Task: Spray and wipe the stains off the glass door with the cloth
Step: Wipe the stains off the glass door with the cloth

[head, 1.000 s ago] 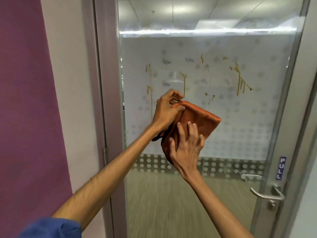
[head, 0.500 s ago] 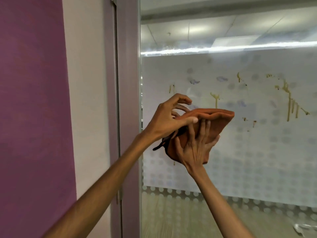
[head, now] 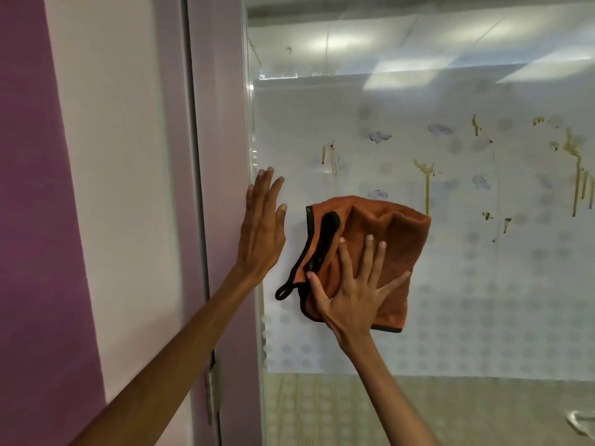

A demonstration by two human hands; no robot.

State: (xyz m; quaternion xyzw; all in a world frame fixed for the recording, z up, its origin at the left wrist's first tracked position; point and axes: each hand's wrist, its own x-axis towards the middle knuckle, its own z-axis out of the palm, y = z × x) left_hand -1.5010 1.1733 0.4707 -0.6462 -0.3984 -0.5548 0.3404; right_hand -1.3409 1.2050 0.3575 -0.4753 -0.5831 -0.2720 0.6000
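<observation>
The frosted glass door fills the right of the view, marked with yellow-brown drip stains and faint blue-grey smudges. An orange cloth with a black edge and loop lies flat against the glass. My right hand presses it there with fingers spread straight. My left hand is off the cloth, fingers straight, flat at the glass's left edge beside the frame. No spray bottle is in view.
The door's pale frame runs down left of the glass, with a hinge low down. Beyond it are a cream strip and a purple wall. Part of the metal handle shows at the bottom right.
My left hand let go of the cloth's top edge and moved left to the frame. The right hand now presses the cloth flat on the glass alone. The view moved closer and left.
</observation>
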